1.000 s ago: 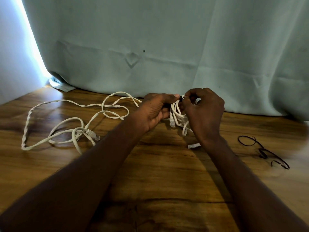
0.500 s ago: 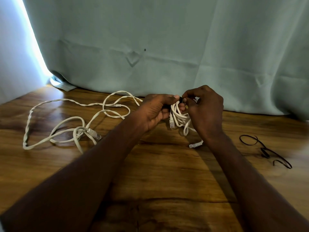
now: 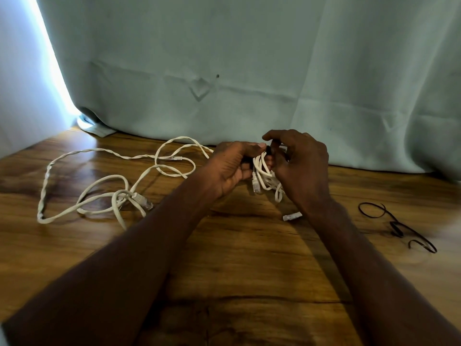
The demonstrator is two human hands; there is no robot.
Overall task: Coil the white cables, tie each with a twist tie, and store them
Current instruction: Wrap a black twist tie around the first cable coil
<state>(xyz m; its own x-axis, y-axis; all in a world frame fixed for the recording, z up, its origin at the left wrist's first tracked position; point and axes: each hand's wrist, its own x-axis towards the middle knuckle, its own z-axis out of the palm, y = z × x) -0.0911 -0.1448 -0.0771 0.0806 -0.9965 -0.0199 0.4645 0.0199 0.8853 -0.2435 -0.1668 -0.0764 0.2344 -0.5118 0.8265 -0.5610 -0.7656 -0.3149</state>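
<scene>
A small coil of white cable (image 3: 264, 174) hangs between my two hands above the wooden table (image 3: 244, 258). My left hand (image 3: 232, 168) grips the coil from the left, thumb on top. My right hand (image 3: 300, 163) pinches a black twist tie (image 3: 269, 149) at the top of the coil. One white plug (image 3: 291, 217) of this cable lies on the table below my right wrist. A second white cable (image 3: 104, 193), uncoiled and tangled, sprawls over the left side of the table.
Loose black twist ties (image 3: 396, 224) lie on the table at the right. A pale green curtain (image 3: 249, 71) hangs along the table's far edge. Bright light comes through a gap at the far left.
My right hand's fingers have shifted a little at the top of the coil, working the black tie. The coil and my left hand have stayed in place.
</scene>
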